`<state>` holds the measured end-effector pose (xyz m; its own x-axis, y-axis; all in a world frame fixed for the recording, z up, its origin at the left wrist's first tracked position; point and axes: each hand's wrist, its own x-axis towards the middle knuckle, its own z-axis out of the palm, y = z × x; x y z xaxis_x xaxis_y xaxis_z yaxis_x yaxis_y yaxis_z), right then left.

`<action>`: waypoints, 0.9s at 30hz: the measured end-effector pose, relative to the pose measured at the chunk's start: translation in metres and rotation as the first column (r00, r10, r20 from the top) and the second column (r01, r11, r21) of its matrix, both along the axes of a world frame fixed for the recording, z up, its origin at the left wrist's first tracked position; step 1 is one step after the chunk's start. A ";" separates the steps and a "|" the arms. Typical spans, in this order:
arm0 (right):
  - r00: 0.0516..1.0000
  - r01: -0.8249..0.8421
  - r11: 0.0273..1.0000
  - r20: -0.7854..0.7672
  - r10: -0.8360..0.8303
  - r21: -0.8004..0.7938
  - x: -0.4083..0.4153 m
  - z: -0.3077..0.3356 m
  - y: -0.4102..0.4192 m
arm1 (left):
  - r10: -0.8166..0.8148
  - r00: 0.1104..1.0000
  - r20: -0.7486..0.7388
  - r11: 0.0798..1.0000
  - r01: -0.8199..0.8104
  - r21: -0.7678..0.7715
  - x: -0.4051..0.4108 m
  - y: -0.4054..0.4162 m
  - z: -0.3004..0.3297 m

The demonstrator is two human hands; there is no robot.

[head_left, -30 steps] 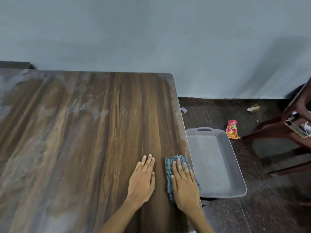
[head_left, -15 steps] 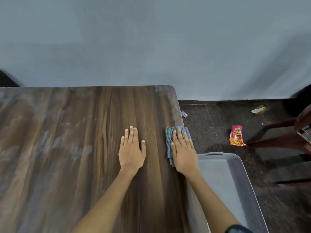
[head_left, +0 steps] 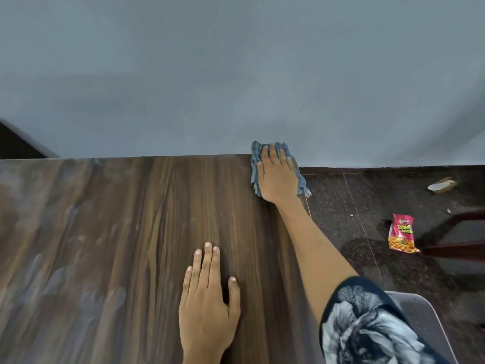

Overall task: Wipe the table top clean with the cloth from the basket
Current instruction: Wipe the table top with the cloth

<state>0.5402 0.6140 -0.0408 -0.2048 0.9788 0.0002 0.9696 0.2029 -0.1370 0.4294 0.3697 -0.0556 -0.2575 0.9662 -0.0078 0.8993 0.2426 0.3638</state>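
Right grip: the right hand (head_left: 275, 177) lies flat and spread on the blue-grey checked cloth (head_left: 255, 164), pressing it down, not pinching it, so the cloth rubs the wood.
Cloth: at the far right corner of the brown wooden counter (head_left: 118, 232), bits poking over the edges.
Left grip: the left hand (head_left: 207, 303) is flat and holds nothing. It rests on the counter, probably to prop the body for the long reach.
Counter: pale dusty smears on the left look like they need wiping next.
Grey plastic basket (head_left: 430, 319): low on the right, past the counter edge.
Floor: a red snack packet (head_left: 401, 233) lies there.
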 end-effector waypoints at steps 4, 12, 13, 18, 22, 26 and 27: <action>0.979 -0.203 0.979 0.037 0.203 -0.002 -0.017 0.004 -0.021 | 0.002 1.000 0.006 1.000 -0.002 0.005 0.000 -0.003 0.002; 0.988 -0.150 0.988 -0.043 0.149 -0.036 0.036 0.004 -0.090 | 0.003 0.999 0.032 0.999 -0.004 0.035 -0.001 -0.007 0.002; 0.998 -0.064 0.997 -0.024 0.063 -0.038 0.037 0.006 -0.078 | 0.005 1.000 0.029 0.999 -0.006 0.036 0.000 -0.006 0.002; 0.995 0.104 0.993 -0.005 -0.104 -0.060 -0.009 0.013 -0.020 | 0.015 0.999 0.032 0.999 -0.016 0.035 0.001 -0.004 0.002; 0.994 -0.103 0.993 -0.027 0.101 -0.055 -0.068 0.011 -0.025 | 0.016 1.000 0.017 0.999 -0.016 0.047 0.000 -0.003 0.003; 0.934 -0.351 0.936 -0.081 0.348 -0.030 -0.063 0.007 -0.087 | 0.016 0.999 0.043 0.998 -0.019 0.056 -0.001 -0.004 0.003; 0.926 -0.373 0.927 -0.078 0.370 -0.029 -0.048 0.005 -0.105 | 0.017 0.998 0.052 0.998 -0.020 0.059 -0.001 -0.005 0.003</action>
